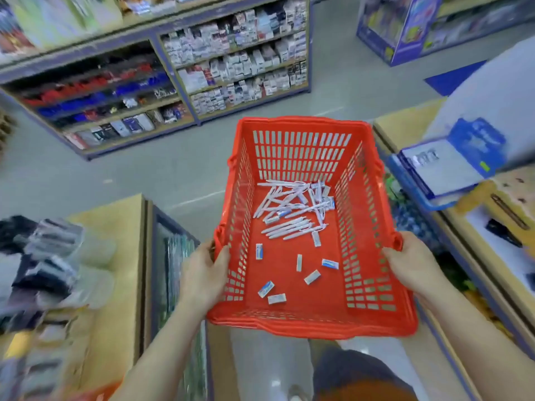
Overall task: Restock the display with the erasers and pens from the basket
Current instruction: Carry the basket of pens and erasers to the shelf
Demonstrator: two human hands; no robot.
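grey-black blur at far left: packed goods [43,256] on a tan counter, too smeared to name. shelves [115,91] stand behind them across the aisle, with rows of red, blue and white stock, labels unreadable.

left hand [204,273] grips the left wall of the basket [312,325] near its close corner. thumb lies over the rim on the inner face; fingers are outside the wall, mostly hidden.

basket: red plastic, slotted walls, solid floor, held up over the aisle between both hands, far end tipped slightly away. one side handle folded down on each long rim.

pens [289,228]: white barrels in a loose crossed heap toward the far half of the basket floor; count not readable, several overlap. erasers [330,264]: small white blocks with blue print, scattered singly over the near half, a few more mixed into the pen heap. print illegible.

right hand [411,267] grasps the right rim near the handle hinge, thumb on top, fingers curled under and out of sight.

far right: blue box [451,163] with an open lid on a tan counter, contents blurred. both forearms cut off by the lower edge.
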